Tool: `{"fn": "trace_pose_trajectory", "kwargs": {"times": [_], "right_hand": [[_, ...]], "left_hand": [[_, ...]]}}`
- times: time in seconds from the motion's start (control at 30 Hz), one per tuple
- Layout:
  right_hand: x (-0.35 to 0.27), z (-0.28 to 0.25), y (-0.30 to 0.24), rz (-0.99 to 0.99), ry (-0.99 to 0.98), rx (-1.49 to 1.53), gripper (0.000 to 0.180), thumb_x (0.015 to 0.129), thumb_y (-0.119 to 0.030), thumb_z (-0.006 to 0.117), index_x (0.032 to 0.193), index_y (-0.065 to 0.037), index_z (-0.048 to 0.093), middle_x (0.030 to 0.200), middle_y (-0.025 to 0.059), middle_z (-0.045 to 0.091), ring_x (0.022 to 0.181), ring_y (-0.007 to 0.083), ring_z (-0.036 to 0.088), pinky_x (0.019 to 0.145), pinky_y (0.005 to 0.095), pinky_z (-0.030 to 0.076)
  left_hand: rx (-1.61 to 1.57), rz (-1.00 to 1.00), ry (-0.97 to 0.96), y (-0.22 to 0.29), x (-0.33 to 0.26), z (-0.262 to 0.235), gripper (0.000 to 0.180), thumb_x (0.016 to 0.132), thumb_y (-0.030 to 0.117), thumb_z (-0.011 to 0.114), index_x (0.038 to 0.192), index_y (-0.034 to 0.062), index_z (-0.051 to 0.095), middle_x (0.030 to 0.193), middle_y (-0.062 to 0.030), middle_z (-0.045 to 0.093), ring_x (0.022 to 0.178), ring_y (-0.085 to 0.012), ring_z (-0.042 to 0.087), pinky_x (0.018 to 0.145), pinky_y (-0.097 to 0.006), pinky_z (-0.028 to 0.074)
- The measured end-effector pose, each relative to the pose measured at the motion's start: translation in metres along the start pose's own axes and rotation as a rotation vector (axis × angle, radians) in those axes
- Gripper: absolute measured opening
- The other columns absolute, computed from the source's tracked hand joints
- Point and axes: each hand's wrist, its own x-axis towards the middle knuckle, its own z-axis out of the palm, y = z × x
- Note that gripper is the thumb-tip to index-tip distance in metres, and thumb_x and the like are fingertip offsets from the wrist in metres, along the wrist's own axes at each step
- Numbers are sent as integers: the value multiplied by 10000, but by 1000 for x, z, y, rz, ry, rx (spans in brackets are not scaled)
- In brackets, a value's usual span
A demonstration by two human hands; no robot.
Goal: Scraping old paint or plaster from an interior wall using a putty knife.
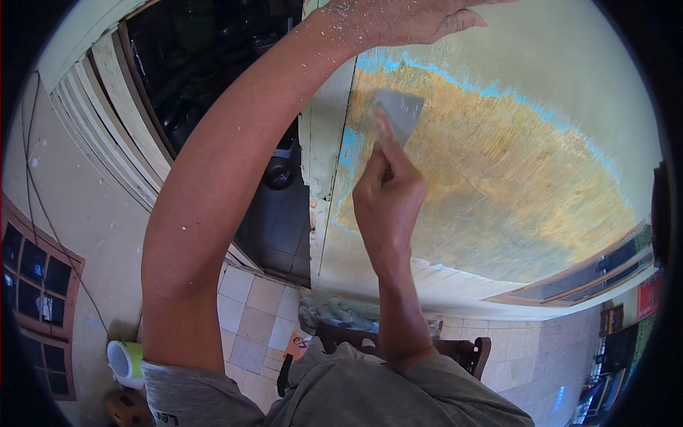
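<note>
My right hand (390,188) is closed round a scraper (407,117) with a wide, flat metal blade. Its index finger lies stretched along the blade, which is at the bare brownish-yellow patch (469,171) on the wall; whether the edge touches is hard to tell. The scraper's handle is hidden in my fist. Ragged strips of light-blue paint (491,89) border the patch, with pale paint beyond. Higher up, my left hand (420,21) rests by the painted wall (555,57), thumb and fingers stretched out, partly cut off by the picture's edge. Pale flakes dot its wrist and forearm.
Left of the wall is a dark doorway (277,220) with a chipped frame (316,164). A green-and-white bucket (126,363) stands at lower left, near a hanging cable (60,235). Below me are a wooden bench (473,356) and a tiled floor (249,313). A window (590,274) is at right.
</note>
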Motion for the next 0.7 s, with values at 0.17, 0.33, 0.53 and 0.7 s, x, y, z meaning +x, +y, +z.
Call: {"fn": "trace_pose_trajectory", "kwargs": {"times": [0.17,0.33,0.53,0.7], "right_hand": [[-3,-4,-11,56,-17,17,460,969,86,496,1388,-43,638,972,67,732,678,24,439,573,229,385],[-7,-4,10,-16,-15,-36,473,927,82,543,1369,-47,648,618,228,501,552,81,458,518,323,416],[18,-5,-4,-120,19,-91,494,902,103,527,1348,-54,668,706,271,605,542,96,507,536,323,455],[2,-1,1,-122,57,-6,487,897,99,525,1347,-28,661,726,276,620,552,94,516,538,326,453]], "left_hand": [[-26,1,3,-2,0,0,583,1071,462,445,1597,230,352,1690,-112,212,1574,-323,133,1291,-535,64],[-18,-8,9,-1,-3,-1,585,1070,461,449,1598,230,349,1695,-111,195,1574,-328,128,1291,-537,65],[-77,6,14,-1,1,1,599,1065,452,472,1603,229,335,1696,-118,187,1573,-330,133,1289,-540,69],[8,19,6,-2,2,-3,610,1065,461,469,1609,229,319,1697,-127,178,1571,-340,130,1288,-545,71]]}}
